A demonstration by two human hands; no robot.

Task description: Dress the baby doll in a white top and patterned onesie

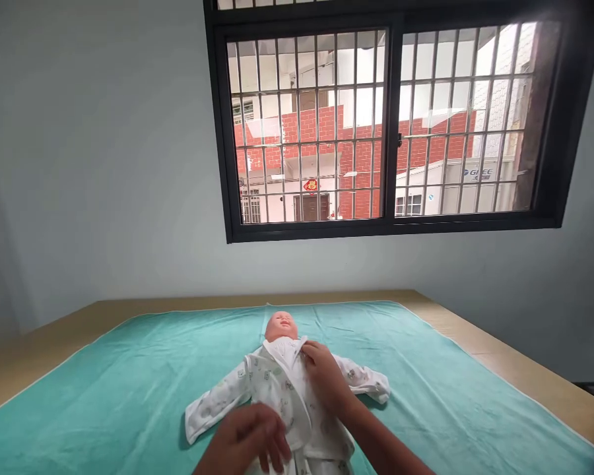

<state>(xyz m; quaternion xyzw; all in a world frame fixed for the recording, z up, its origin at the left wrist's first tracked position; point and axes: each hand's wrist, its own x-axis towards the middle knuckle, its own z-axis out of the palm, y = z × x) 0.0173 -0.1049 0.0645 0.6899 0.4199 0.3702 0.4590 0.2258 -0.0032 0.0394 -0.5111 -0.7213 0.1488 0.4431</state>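
Doll (281,326) lay on its back on the teal cloth (129,382), probably so the white jacket (280,392) opened upward. Right grip (327,382) was at the collar (300,343), maybe steadying it, couldn't tell if pinched; left grip (250,437) looked loose, fingers apart.

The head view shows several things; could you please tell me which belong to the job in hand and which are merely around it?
Job: doll; top; right hand, on the top; left hand, over its lower part; cloth and tan surface, beneath the doll.

Merely around: wall; window; building outside.
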